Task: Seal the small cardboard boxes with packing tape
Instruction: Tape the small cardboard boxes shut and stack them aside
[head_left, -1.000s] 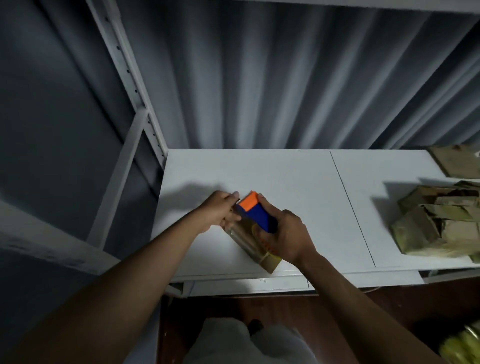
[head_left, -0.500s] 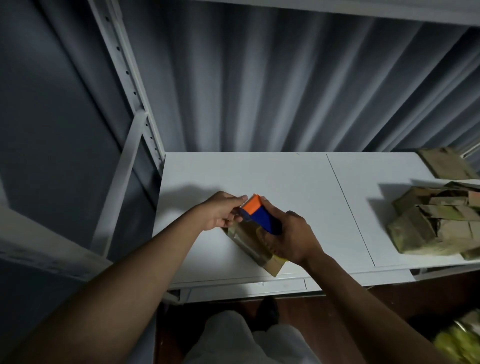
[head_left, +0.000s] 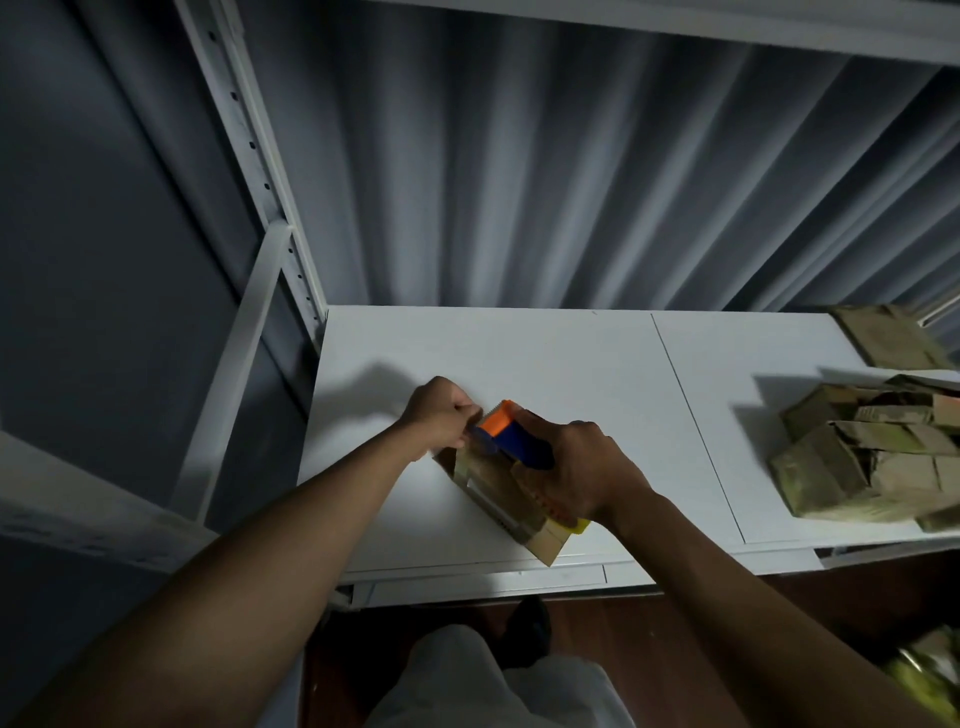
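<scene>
Now your right hand (head_left: 582, 470) grips the tape dispenser (head_left: 511, 439) atop the small cardboard box (head_left: 498, 493) at the table's (head_left: 519, 353) near edge, while your left hand (head_left: 441, 413) pinches the box's far end, its long axis running diagonally toward you.

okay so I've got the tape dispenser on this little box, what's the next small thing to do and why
Probably tear the tape off at the box's far end. The right hand grips the tape dispenser, its orange head already at the far end of the small box, where the left hand holds on; a glossy strip runs along the box.
</scene>
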